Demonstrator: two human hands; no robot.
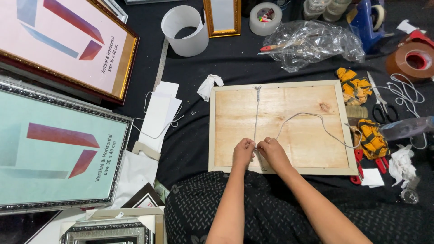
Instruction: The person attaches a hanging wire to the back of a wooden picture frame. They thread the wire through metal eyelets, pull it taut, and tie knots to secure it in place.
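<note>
the left hand (243,152) and right hand (272,152) sit side by side at the near edge of the frame back (275,126), fingers pinched narrow on the cord (256,117), both gripping it at the same spot; the frame back lies face down on the black cloth (194,144), just beyond the person's lap, its plywood panel up; from the hands one run of cord goes straight to a small hook (257,88) at the far edge of the panel, taut; a second, slack run loops right across the wood and off the right side; just right of the frame lie yellow gloves (371,138) and red pliers (358,165), with crumpled tissue (400,163) beside them; to the left, white card strips (156,117) and two large framed pictures, the teal frame (58,149) nearer, the pink frame (63,40) farther; a wad of paper (208,86) touches the frame's far left corner; farther off, scissors (382,106) and loose white string (407,92) at right; at the far edge a white plastic roll (183,31), a small gold frame (221,16), a clear tape roll (266,18), a crumpled plastic bag (312,43) and a brown tape roll (413,61).
</note>
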